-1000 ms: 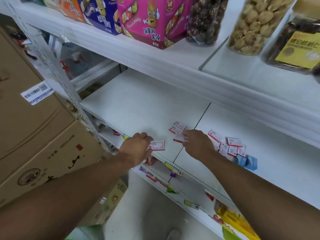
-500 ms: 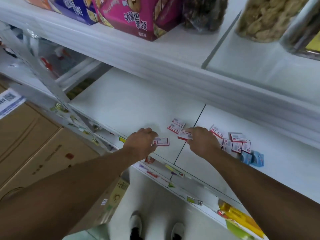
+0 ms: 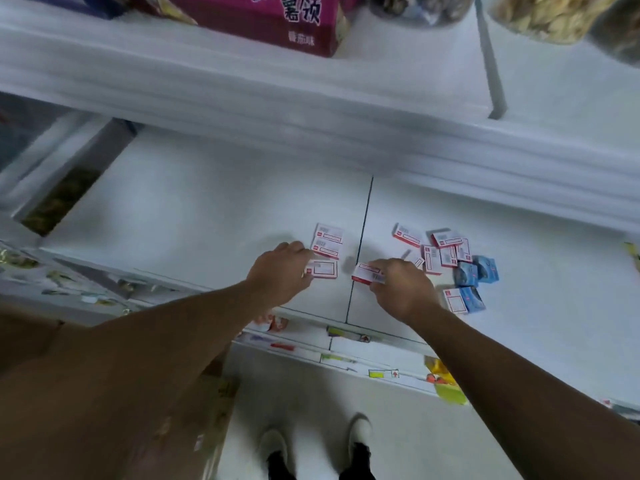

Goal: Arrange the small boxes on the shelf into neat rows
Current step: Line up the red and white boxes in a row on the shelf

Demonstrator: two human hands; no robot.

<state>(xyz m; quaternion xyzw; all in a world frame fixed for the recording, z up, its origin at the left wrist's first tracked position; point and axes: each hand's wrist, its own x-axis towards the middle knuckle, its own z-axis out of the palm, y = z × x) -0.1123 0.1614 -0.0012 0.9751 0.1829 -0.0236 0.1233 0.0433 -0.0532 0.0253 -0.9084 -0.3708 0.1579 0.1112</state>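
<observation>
Small white boxes with red edging lie on a white shelf [image 3: 207, 209]. Two of them [image 3: 327, 240] sit one behind the other left of the shelf's dark seam. My left hand [image 3: 282, 273] rests its fingers on a third box [image 3: 323, 269] just in front of them. Just right of the seam, my right hand [image 3: 401, 289] grips another white and red box [image 3: 367, 273]. A loose heap of the same boxes [image 3: 438, 249] lies to the right, with several blue boxes [image 3: 476, 273] beside it.
The upper shelf [image 3: 311, 109] overhangs, carrying a pink snack carton [image 3: 277, 19] and jars of nuts [image 3: 540, 12]. Price tags [image 3: 346, 332] line the front rail. Cardboard cartons [image 3: 27, 341] stand at the left. My shoes [image 3: 273, 448] show below.
The view has tilted down and closer. My left hand has slid its box up against the two behind it. My right hand has drawn its box back toward the seam.
</observation>
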